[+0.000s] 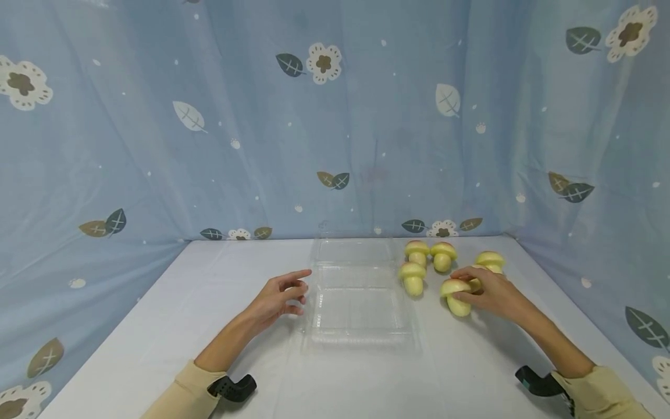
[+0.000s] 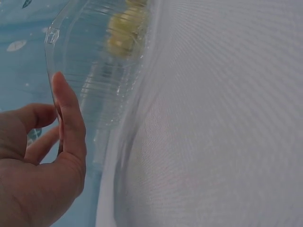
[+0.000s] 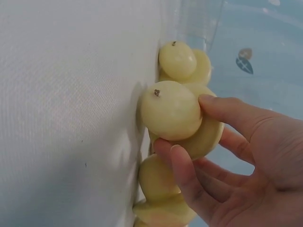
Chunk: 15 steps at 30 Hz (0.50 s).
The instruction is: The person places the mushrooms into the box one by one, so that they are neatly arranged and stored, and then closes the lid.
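Observation:
A clear plastic box (image 1: pixel 361 308) with its lid (image 1: pixel 356 251) laid back lies in the middle of the table. At its left side is my left hand (image 1: pixel 280 297), fingers loosely bent; the left wrist view shows the thumb (image 2: pixel 70 118) beside the box's edge, and whether it touches is unclear. My right hand (image 1: pixel 487 291) grips a yellow-green toy mushroom (image 1: pixel 458 308) between thumb and fingers. In the right wrist view the held mushroom's round stem end (image 3: pixel 170 111) faces the camera. Another mushroom (image 1: pixel 491 260) sits just behind that hand, partly covered by it.
Between the box and my right hand stand several more mushrooms (image 1: pixel 413 279), close to the box's right side. A white cloth (image 1: pixel 157 326) covers the table. Blue patterned curtain (image 1: pixel 235 174) rises along the back and both sides.

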Available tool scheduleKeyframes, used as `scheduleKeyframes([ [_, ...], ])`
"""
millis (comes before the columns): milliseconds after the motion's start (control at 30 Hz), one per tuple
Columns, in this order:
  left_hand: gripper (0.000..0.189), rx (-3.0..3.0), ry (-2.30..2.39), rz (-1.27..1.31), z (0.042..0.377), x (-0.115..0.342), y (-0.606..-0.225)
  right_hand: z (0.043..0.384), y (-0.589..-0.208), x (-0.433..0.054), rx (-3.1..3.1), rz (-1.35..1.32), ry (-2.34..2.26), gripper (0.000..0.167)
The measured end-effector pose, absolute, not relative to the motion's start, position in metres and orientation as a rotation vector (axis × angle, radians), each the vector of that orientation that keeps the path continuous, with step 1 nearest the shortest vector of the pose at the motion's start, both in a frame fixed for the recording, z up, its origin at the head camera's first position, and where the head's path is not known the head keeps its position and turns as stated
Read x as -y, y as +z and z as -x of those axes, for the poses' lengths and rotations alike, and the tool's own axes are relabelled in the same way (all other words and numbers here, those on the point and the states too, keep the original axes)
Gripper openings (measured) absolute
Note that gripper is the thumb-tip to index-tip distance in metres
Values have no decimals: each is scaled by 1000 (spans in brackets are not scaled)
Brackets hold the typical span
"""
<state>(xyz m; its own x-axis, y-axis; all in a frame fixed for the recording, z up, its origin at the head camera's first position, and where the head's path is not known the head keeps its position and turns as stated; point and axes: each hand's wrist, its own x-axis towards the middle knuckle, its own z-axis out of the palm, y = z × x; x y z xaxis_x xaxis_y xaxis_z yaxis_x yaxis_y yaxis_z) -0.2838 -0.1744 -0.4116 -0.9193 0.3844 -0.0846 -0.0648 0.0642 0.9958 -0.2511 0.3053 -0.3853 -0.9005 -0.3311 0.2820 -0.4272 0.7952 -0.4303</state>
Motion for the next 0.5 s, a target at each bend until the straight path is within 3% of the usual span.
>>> scheduleKeyframes([
  [500, 58, -2034, 1898, -342, 283, 174, -410, 250, -379, -301, 2810, -543, 920, 43],
])
